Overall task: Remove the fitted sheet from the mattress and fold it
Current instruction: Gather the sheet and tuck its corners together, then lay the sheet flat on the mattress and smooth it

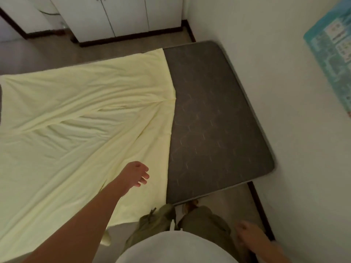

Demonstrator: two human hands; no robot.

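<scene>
Dim room, white cabinet (pixel 121 18) against far wall, grey floor (pixel 47 54), blue poster (pixel 330 50) on white wall (pixel 266 63)

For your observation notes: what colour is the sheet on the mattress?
Pale yellow sheet, clearest in the head view.

My left arm was stretched forward and to the right, left hand (pixel 137 172) palm down with fingers loosely curled, gripping nothing. My right hand (pixel 247 234) hung low beside my right thigh, blurred, fingers relaxed and holding nothing that I could make out.
</scene>
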